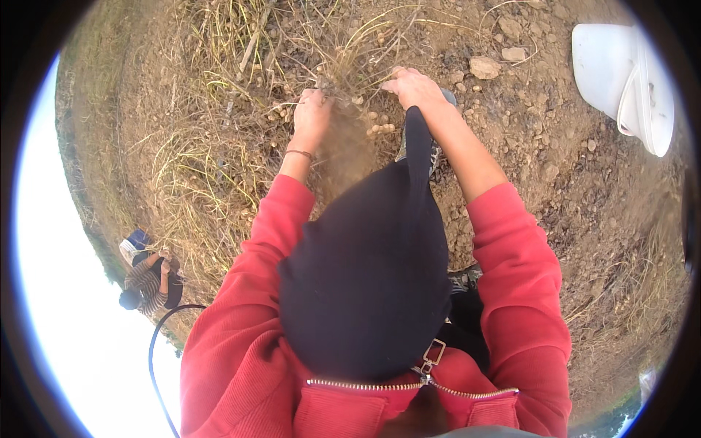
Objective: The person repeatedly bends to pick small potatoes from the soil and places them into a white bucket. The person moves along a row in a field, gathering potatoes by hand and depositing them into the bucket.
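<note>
My left hand (313,117) is closed around the base of a dry peanut plant (342,74), at its roots and stems. To its right, my right hand (416,87) reaches in from the other side, thumb and fingers apart beside the stems, with nothing visible in its grasp. Between the hands the soil looks blurred, as if loose dirt or dust is in motion. Several peanut pods (380,129) lie on the ground just below the plant. More pods (285,112) show among the stalks left of my left hand. My left fingertips are partly hidden by stems.
A white plastic bucket (602,68) lies tipped at the upper right. Stones (484,67) and clods dot the soil. Pulled dry plants (191,169) spread along the left. Dark fabric (367,263) covers my legs below. Another person (150,282) sits far off at the left.
</note>
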{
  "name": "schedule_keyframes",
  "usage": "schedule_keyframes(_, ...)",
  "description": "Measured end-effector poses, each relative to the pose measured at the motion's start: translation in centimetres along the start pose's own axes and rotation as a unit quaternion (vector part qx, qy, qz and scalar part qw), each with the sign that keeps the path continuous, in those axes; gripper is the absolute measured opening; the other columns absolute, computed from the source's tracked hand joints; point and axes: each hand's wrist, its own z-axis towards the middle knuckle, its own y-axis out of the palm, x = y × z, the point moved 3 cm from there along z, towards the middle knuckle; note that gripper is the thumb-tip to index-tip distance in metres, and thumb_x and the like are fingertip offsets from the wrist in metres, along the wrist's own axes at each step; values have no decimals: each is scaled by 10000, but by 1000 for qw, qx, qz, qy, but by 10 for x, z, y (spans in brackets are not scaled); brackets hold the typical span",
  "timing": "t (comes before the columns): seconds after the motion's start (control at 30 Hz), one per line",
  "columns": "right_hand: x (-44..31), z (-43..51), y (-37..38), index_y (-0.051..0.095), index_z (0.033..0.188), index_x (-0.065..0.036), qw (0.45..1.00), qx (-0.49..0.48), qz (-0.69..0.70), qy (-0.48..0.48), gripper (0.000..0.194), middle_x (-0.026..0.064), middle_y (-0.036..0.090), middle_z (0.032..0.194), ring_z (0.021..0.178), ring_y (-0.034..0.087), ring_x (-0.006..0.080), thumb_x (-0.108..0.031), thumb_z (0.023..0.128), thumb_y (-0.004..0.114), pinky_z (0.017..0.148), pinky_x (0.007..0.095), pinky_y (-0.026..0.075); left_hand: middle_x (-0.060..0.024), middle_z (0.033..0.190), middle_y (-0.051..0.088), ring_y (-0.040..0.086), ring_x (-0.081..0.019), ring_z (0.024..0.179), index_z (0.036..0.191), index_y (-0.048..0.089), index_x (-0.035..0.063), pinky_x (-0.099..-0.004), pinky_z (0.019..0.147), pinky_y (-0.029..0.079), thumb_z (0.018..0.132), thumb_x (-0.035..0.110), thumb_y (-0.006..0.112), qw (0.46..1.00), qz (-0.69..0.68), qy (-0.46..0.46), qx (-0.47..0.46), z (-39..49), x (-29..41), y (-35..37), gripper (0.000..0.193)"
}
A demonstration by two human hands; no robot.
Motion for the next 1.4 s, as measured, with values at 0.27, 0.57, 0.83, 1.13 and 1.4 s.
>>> schedule_keyframes(0.27, -16, -23, -40, 648, 1177, -131, 989, 61, -113, -70, 301, 125, 603, 1078, 1027, 588, 349, -124, 887, 569, 866, 426, 515, -200, 1026, 591, 595, -403, 984, 1110, 645, 25, -451, 828, 494, 890, 209, 657, 995, 31, 92, -28, -19, -4, -4, 287)
schedule_keyframes(0.57, -46, -69, 14, 588, 911, -72, 997, -8, 11, -82, 90, 131, 573, 1000, 977, 611, 334, -118, 840, 559, 834, 451, 524, -237, 1068, 595, 597, -429, 992, 1127, 637, 22, -497, 876, 492, 862, 102, 579, 997, -10, 79, 5, -22, 2, 2, 283)
schedule_keyframes(0.83, -33, -54, 26, 545, 1119, -40, 974, -102, 158, 123, 235, 204, 680, 988, 991, 643, 413, -198, 950, 503, 840, 487, 516, -257, 1021, 643, 632, -437, 972, 989, 694, 47, -515, 860, 500, 892, 208, 501, 992, 129, -18, -5, -9, 2, -7, 269)
schedule_keyframes(1.13, -28, -44, 19, 561, 1106, -62, 678, 55, 703, 208, 289, 43, 623, 893, 644, 537, 119, 12, 854, 439, 565, 268, 491, 4, 787, 588, 546, -121, 665, 879, 560, 39, -267, 602, 493, 904, 152, 709, 837, -449, -290, -117, -14, -16, 2, 188)
schedule_keyframes(1.4, -39, -31, 30, 609, 1029, -53, 829, -1, 541, 139, 276, 6, 594, 795, 693, 556, 104, -193, 843, 756, 598, 272, 475, -48, 895, 602, 579, -136, 750, 1045, 539, 46, -288, 695, 529, 965, 80, 618, 696, -634, -295, -162, -19, 9, -6, 117)
